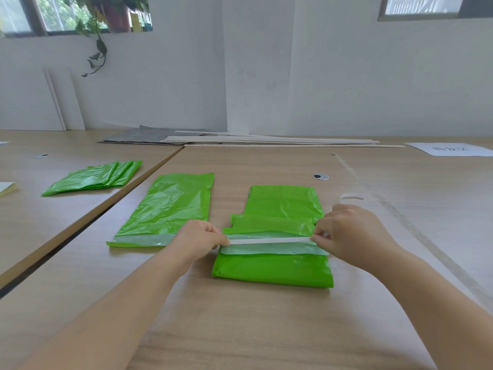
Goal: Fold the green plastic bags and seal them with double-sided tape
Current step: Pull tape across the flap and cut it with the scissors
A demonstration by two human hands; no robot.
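A folded green plastic bag [274, 269] lies on the wooden table in front of me, with a clear adhesive band across its flap. A white tape strip [269, 240] stretches over that band. My left hand [198, 240] pinches the strip's left end and my right hand [352, 231] pinches its right end. A second green bag [170, 206] lies flat to the left, with its own clear band along the near edge. A stack of green bags [93, 178] sits on the adjoining table at the far left.
A gap [88, 222] separates the two tables on the left. A small curled white strip [352, 196] lies beyond my right hand. A cable grommet [320, 176], a printed paper sheet [450, 149], long wooden slats [280, 141] and grey boards [149, 136] sit farther back.
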